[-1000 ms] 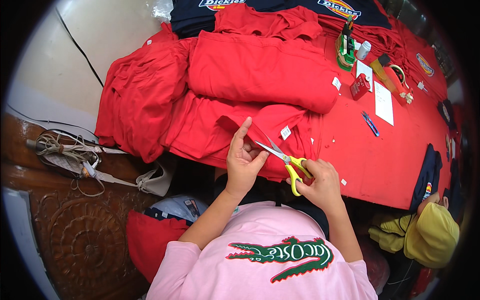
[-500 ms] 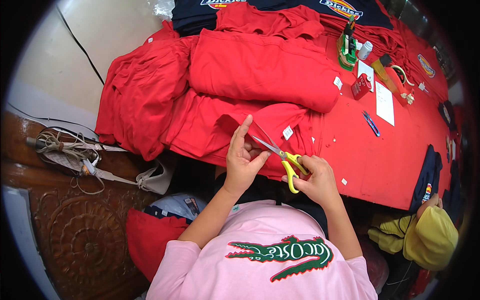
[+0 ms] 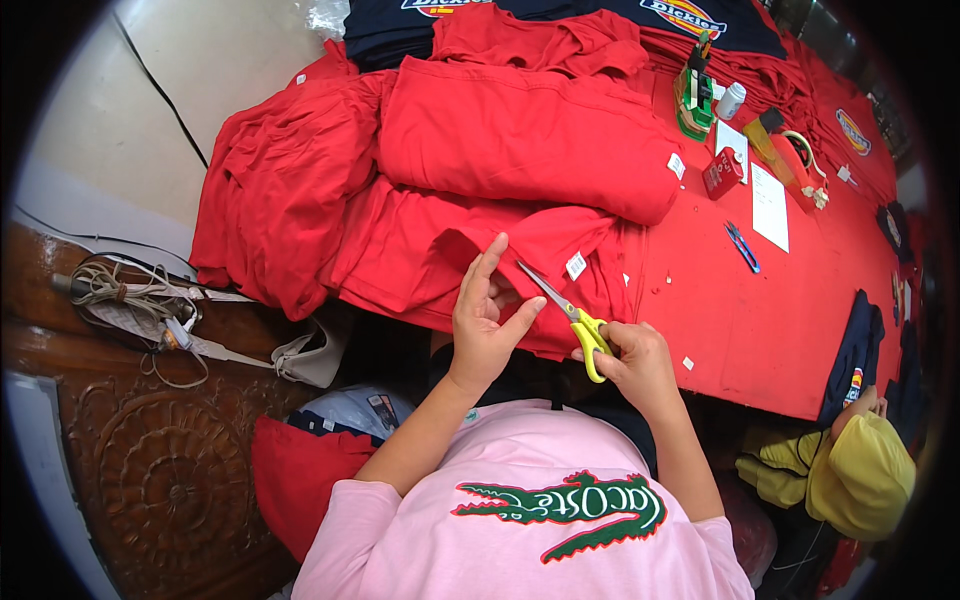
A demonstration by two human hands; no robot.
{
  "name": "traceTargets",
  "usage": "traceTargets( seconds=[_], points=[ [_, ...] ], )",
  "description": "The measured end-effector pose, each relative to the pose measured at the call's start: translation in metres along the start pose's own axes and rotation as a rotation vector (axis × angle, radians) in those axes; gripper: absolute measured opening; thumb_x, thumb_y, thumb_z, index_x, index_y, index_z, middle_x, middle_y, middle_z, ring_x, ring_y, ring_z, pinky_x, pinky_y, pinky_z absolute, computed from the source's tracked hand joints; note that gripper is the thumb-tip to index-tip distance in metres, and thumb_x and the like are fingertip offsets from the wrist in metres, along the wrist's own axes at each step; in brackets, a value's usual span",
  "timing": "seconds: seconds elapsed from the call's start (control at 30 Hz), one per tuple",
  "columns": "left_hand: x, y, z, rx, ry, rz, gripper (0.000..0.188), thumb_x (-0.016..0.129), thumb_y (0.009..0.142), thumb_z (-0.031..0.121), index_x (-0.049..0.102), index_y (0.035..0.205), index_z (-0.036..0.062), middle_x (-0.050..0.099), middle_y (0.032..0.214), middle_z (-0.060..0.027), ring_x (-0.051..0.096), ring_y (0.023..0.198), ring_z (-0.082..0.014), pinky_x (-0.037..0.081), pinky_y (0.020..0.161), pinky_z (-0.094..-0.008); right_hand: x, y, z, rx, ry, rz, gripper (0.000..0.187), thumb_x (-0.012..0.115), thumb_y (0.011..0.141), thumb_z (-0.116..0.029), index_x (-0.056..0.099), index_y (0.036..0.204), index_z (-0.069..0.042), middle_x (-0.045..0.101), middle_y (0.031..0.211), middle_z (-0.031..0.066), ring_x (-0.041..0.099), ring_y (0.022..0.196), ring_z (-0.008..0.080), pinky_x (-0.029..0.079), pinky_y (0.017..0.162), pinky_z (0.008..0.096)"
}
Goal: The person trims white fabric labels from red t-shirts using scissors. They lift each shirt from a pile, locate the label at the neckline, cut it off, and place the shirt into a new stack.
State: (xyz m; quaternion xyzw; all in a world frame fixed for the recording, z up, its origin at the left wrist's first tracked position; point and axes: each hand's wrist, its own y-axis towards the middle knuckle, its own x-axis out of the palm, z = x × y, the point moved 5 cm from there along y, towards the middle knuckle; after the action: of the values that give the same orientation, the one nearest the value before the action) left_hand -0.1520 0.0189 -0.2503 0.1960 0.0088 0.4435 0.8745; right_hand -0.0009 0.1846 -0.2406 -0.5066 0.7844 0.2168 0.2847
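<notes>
My right hand (image 3: 637, 362) grips yellow-handled scissors (image 3: 584, 333). Their blades point up and left toward my other hand and look nearly closed, in front of a red garment (image 3: 545, 240). My left hand (image 3: 487, 315) is open, with fingers stretched upward and thumb apart, against the garment's raised edge. Whether its fingertips press the cloth I cannot tell. A small white tag (image 3: 575, 265) shows on the garment just beyond the blades.
Piled red garments (image 3: 520, 135) cover the table's left and back. On the red tabletop (image 3: 720, 340) lie blue thread snips (image 3: 742, 248), paper (image 3: 769, 205), a red box (image 3: 723, 174) and a green holder (image 3: 693, 103). A co-worker's hand (image 3: 856, 410) shows at the right edge.
The scissors have moved slightly right, away from my left hand, and their handles have come closer together. My left hand has barely moved.
</notes>
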Motion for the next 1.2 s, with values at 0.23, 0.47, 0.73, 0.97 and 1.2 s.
traceTargets(
  seconds=[0.23,0.47,0.73,0.97,1.2],
  points=[
    [-0.003,0.005,-0.001,-0.062,-0.099,0.074,0.085,0.068,0.094,-0.016,0.030,0.167,0.0051,0.055,0.146,-0.0114,0.062,0.125,-0.0173,0.052,0.108,-0.0313,0.000,0.001,-0.002,-0.120,-0.073,0.058,0.037,0.092,0.077,-0.034,0.071,0.080,-0.003,0.054,0.059,0.0091,0.051,0.055,0.0265,0.040,0.063,0.0398],
    [-0.002,0.001,0.004,-0.070,-0.115,0.036,0.088,0.070,0.092,-0.017,0.029,0.167,0.0046,0.057,0.144,-0.0101,0.064,0.122,-0.0166,0.056,0.103,-0.0300,-0.005,0.011,-0.017,-0.152,-0.121,0.075,0.039,0.093,0.076,-0.034,0.068,0.078,-0.003,0.055,0.060,0.0083,0.051,0.057,0.0258,0.039,0.064,0.0397],
    [-0.020,0.000,-0.009,-0.014,0.000,0.129,0.077,0.072,0.091,-0.016,0.044,0.160,0.0032,0.047,0.150,-0.0089,0.064,0.123,-0.0167,0.054,0.111,-0.0338,0.004,0.007,-0.004,-0.090,-0.017,0.031,0.034,0.091,0.076,-0.028,0.069,0.079,-0.002,0.058,0.062,0.0112,0.053,0.055,0.0266,0.041,0.064,0.0397],
    [-0.011,-0.002,0.002,-0.057,-0.060,0.099,0.089,0.070,0.089,-0.020,0.033,0.166,0.0054,0.052,0.147,-0.0070,0.067,0.118,-0.0166,0.057,0.103,-0.0301,0.001,0.016,-0.021,-0.191,-0.107,0.070,0.035,0.092,0.074,-0.029,0.069,0.083,-0.003,0.053,0.061,0.0087,0.051,0.057,0.0256,0.038,0.064,0.0394],
    [-0.012,-0.003,0.004,-0.036,-0.095,0.078,0.090,0.070,0.089,-0.020,0.032,0.167,0.0054,0.051,0.147,-0.0060,0.063,0.124,-0.0163,0.056,0.104,-0.0300,0.009,0.018,-0.010,-0.184,-0.068,0.097,0.037,0.093,0.075,-0.024,0.062,0.075,-0.003,0.052,0.059,0.0075,0.047,0.056,0.0245,0.036,0.063,0.0389]
  ],
)
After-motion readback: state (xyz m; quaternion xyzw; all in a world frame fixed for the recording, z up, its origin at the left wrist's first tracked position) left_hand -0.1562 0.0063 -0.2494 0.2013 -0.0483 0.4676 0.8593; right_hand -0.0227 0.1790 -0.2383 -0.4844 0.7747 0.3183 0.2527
